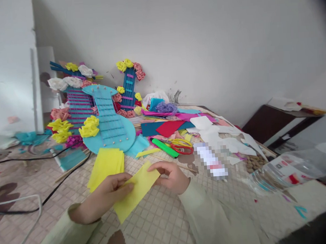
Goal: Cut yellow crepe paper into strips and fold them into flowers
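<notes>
A rectangular strip of yellow crepe paper is held slantwise above the table. My left hand pinches its left side, thumb on top. At the upper right corner, the fingers of my right hand are closed on the same strip. Just beyond my left hand lies a stack of yellow paper pieces. Behind that stack leans a light blue guitar-shaped craft with strings and pins, a yellow paper flower at its side.
Scissors with red handles and a green marker lie beyond my right hand. Paper scraps cover the right back. A clear plastic bottle lies at right. Black cable crosses the left side. Another decorated craft leans on the wall.
</notes>
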Demonstrator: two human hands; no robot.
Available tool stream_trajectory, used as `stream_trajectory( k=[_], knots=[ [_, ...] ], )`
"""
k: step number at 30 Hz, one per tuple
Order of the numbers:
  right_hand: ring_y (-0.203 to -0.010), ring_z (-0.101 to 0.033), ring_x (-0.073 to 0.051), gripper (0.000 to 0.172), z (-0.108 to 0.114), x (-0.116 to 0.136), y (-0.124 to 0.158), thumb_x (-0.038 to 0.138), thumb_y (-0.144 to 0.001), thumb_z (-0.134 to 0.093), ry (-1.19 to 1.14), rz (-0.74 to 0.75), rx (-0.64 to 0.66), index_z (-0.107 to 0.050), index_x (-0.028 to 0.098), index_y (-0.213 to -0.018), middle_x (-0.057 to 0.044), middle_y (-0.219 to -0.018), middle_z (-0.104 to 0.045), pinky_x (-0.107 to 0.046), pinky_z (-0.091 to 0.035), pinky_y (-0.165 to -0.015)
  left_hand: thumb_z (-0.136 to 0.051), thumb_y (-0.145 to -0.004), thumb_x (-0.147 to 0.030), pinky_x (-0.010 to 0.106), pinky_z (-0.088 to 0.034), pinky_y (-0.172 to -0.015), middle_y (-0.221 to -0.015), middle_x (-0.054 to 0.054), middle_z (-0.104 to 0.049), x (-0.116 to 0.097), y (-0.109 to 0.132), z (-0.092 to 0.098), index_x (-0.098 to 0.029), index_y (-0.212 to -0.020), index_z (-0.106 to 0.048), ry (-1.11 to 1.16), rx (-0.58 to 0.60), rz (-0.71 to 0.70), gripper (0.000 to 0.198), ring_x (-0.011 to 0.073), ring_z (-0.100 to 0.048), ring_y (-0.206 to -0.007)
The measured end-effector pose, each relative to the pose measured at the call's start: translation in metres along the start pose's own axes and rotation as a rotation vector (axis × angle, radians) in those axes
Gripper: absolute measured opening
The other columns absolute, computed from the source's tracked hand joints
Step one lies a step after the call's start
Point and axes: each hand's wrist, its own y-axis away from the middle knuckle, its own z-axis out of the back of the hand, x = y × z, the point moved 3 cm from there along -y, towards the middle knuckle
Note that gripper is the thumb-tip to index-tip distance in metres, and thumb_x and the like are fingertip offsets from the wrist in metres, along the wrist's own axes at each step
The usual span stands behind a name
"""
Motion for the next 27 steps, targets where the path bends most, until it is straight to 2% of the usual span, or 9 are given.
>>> stream_trajectory(
  k=[5, 8, 12, 14, 16, 20, 27],
  knots=[
    [-0.057, -0.061, -0.014, 0.017, 0.002, -0.001, -0.002, 0.031, -0.067, -0.069, -0.122, -0.031, 0.032, -0.063, 0.016, -0.072, -0.002, -0.068, -0.062, -0.024, -0.048, -0.053, -0.050, -0.078, -0.048, 0.022, -0.040, -0.051, -0.071, -0.001, -0.062, -0.003, 0.004, -0.004, -0.017, -0.083, -0.057, 0.121, 0.084, 0.096, 0.032, 0.0131, -0.056, -0.059],
    [-0.060, -0.060, -0.014, 0.015, 0.000, 0.006, -0.002, 0.029, -0.069, -0.067, -0.079, -0.014, 0.015, -0.063, 0.016, -0.068, -0.003, -0.070, -0.061, -0.025, -0.048, -0.056, -0.044, -0.081, -0.047, 0.025, -0.044, -0.060, -0.077, 0.001, -0.064, -0.009, 0.006, -0.007, -0.017, -0.082, -0.059, 0.021, 0.067, 0.027, 0.033, 0.0171, -0.059, -0.071],
    [-0.062, -0.059, -0.014, 0.014, -0.002, 0.009, 0.000, 0.028, -0.069, -0.066, -0.031, -0.002, -0.053, -0.060, 0.016, -0.064, -0.002, -0.067, -0.060, -0.027, -0.048, -0.058, -0.054, -0.075, -0.043, 0.027, -0.045, -0.071, -0.087, 0.002, -0.065, -0.014, 0.007, -0.014, -0.019, -0.087, -0.060, -0.155, 0.027, -0.084, 0.028, 0.0202, -0.058, -0.083],
    [-0.062, -0.059, -0.014, 0.014, -0.004, 0.008, 0.001, 0.027, -0.069, -0.066, -0.047, -0.028, -0.086, -0.059, 0.015, -0.066, -0.002, -0.068, -0.060, -0.026, -0.048, -0.059, -0.056, -0.074, -0.041, 0.027, -0.045, -0.070, -0.087, 0.002, -0.065, -0.012, 0.006, -0.018, -0.018, -0.088, -0.060, -0.189, 0.001, -0.086, 0.027, 0.0195, -0.059, -0.082],
    [-0.061, -0.060, -0.013, 0.015, -0.005, 0.006, 0.002, 0.026, -0.068, -0.067, -0.100, -0.060, -0.125, -0.060, 0.016, -0.076, -0.001, -0.071, -0.061, -0.025, -0.048, -0.058, -0.052, -0.078, -0.041, 0.027, -0.046, -0.068, -0.080, 0.002, -0.065, -0.008, 0.005, -0.021, -0.017, -0.084, -0.061, -0.204, -0.016, -0.079, 0.026, 0.0184, -0.060, -0.077],
    [-0.057, -0.056, -0.010, 0.036, -0.008, 0.004, 0.003, 0.023, -0.065, -0.070, -0.207, -0.130, -0.169, -0.055, 0.020, -0.098, 0.003, -0.069, -0.059, -0.021, -0.046, -0.052, -0.046, -0.081, -0.040, 0.026, -0.046, -0.065, -0.078, 0.002, -0.066, -0.001, 0.003, -0.027, -0.016, -0.082, -0.062, -0.146, 0.002, -0.060, 0.028, 0.0168, -0.061, -0.072],
    [-0.060, -0.054, -0.008, 0.026, -0.013, 0.003, 0.005, 0.020, -0.067, -0.068, -0.131, -0.164, -0.166, -0.059, 0.018, -0.091, 0.003, -0.066, -0.058, -0.020, -0.043, -0.056, -0.051, -0.079, -0.039, 0.024, -0.045, -0.063, -0.075, 0.001, -0.066, 0.001, 0.003, -0.032, -0.017, -0.083, -0.061, 0.014, -0.004, -0.009, 0.025, 0.0153, -0.061, -0.072]
  ],
)
